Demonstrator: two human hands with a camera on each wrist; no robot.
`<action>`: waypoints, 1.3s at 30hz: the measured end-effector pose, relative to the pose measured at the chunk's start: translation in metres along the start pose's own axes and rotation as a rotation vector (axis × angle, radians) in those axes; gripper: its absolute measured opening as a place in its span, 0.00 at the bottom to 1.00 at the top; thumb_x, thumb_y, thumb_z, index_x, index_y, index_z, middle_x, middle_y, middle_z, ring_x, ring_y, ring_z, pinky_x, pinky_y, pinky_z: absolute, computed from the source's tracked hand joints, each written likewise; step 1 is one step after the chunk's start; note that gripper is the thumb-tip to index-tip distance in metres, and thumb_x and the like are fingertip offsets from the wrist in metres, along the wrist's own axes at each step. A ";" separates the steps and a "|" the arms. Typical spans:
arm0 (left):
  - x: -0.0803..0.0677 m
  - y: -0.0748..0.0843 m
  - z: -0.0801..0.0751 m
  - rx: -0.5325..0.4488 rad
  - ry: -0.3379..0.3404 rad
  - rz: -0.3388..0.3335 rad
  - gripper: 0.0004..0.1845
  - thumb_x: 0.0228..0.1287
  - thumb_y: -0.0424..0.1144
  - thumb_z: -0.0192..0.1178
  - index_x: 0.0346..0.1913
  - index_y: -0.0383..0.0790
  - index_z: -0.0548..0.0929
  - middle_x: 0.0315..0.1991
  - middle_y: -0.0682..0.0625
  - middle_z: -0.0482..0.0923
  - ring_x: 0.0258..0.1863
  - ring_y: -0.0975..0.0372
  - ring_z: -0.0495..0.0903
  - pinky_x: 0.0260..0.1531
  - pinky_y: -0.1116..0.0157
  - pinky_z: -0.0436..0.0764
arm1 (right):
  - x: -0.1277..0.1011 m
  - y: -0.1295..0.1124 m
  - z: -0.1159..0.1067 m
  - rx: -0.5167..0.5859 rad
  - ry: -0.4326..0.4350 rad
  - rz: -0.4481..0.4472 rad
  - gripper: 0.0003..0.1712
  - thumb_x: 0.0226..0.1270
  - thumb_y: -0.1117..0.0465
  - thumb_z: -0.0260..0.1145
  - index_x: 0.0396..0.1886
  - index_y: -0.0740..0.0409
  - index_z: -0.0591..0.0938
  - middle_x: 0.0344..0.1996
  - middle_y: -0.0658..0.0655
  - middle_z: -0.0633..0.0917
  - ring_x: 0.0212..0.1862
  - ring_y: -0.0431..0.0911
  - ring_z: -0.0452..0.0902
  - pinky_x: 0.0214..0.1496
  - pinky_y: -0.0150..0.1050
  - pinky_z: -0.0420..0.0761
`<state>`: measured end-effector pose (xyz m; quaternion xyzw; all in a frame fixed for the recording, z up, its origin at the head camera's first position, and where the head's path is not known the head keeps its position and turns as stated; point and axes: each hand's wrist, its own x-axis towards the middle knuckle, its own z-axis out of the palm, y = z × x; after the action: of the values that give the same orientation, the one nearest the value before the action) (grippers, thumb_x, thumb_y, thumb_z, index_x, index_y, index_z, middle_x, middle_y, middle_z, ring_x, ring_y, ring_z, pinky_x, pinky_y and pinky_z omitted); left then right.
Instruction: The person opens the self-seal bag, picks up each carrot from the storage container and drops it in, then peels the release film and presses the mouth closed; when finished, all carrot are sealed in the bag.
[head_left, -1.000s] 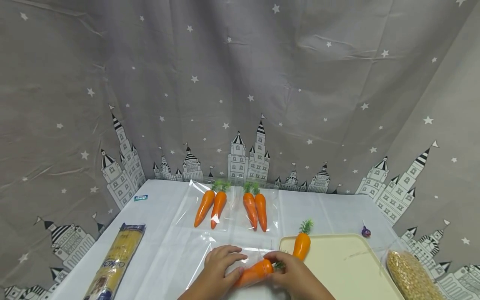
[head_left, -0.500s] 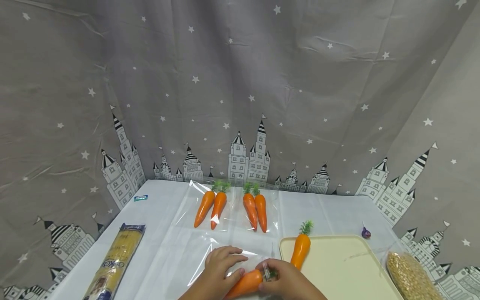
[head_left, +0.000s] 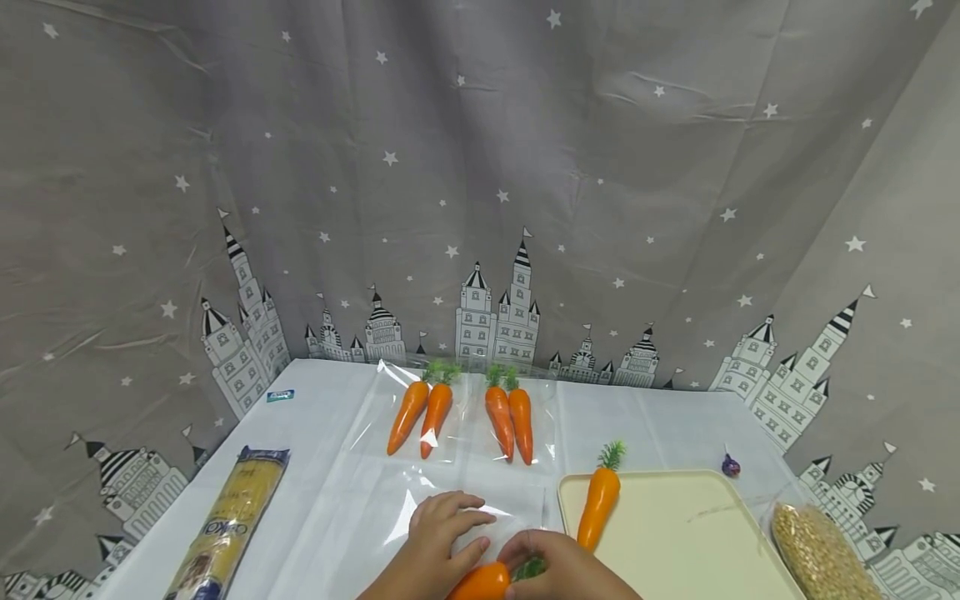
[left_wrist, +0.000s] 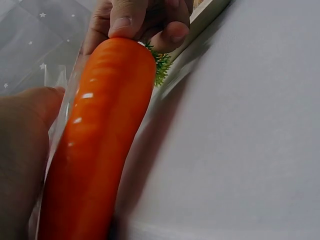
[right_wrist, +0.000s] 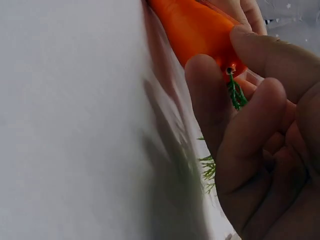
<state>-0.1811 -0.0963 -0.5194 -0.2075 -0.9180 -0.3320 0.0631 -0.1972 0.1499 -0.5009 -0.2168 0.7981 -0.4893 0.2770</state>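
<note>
Low in the head view, my right hand grips the leafy end of an orange carrot. In the right wrist view, its thumb and fingers surround the carrot's crown and green leaves. My left hand lies on a clear plastic bag with its fingers spread, the thumb close to the carrot. Clear film runs along one side of the carrot in the left wrist view; how far the bag covers it, I cannot tell. The carrot's tip is out of the head view.
Behind lie two clear bags with carrots: a left pair and a right pair. Another carrot rests on the left rim of a cream tray. A pasta pack is at left, a bag of kernels at right.
My right hand and the carrot have moved down and slightly left, toward the near edge. My left hand has stayed nearly in place. More of the carrot on the tray shows.
</note>
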 end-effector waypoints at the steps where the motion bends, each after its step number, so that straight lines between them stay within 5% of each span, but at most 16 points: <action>1: 0.000 0.001 -0.001 -0.001 -0.007 -0.007 0.14 0.75 0.55 0.61 0.57 0.62 0.87 0.63 0.58 0.78 0.66 0.52 0.70 0.63 0.30 0.63 | 0.001 0.000 0.001 -0.003 -0.004 -0.007 0.13 0.64 0.57 0.79 0.47 0.47 0.88 0.42 0.46 0.90 0.43 0.46 0.84 0.57 0.47 0.87; 10: 0.001 0.006 -0.003 -0.021 -0.031 -0.032 0.14 0.74 0.53 0.63 0.57 0.58 0.88 0.62 0.56 0.79 0.66 0.50 0.70 0.64 0.28 0.61 | -0.001 -0.007 0.010 -0.056 -0.067 -0.013 0.13 0.63 0.48 0.80 0.45 0.41 0.88 0.40 0.44 0.89 0.41 0.42 0.83 0.55 0.43 0.86; 18: 0.001 0.008 -0.001 0.012 -0.001 -0.008 0.13 0.74 0.52 0.64 0.56 0.58 0.88 0.61 0.57 0.79 0.66 0.51 0.71 0.63 0.28 0.62 | 0.002 -0.004 0.013 -0.052 -0.106 -0.084 0.10 0.64 0.53 0.79 0.43 0.45 0.87 0.35 0.44 0.88 0.38 0.38 0.82 0.48 0.30 0.83; 31: -0.005 0.010 0.000 0.013 -0.004 -0.023 0.13 0.74 0.52 0.63 0.56 0.58 0.88 0.61 0.57 0.79 0.65 0.51 0.71 0.64 0.28 0.62 | 0.006 0.007 0.020 -0.103 -0.189 -0.196 0.12 0.69 0.57 0.74 0.50 0.49 0.87 0.33 0.36 0.84 0.36 0.30 0.79 0.44 0.27 0.81; 39: 0.000 0.012 -0.005 0.024 0.066 -0.014 0.12 0.74 0.48 0.64 0.55 0.55 0.88 0.59 0.58 0.80 0.64 0.54 0.72 0.66 0.31 0.60 | 0.002 -0.003 0.020 -0.089 -0.126 -0.072 0.09 0.67 0.55 0.76 0.45 0.43 0.88 0.28 0.44 0.84 0.31 0.37 0.78 0.38 0.29 0.79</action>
<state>-0.1765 -0.0911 -0.5089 -0.1895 -0.9208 -0.3278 0.0934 -0.1857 0.1340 -0.5059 -0.2880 0.7917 -0.4481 0.2990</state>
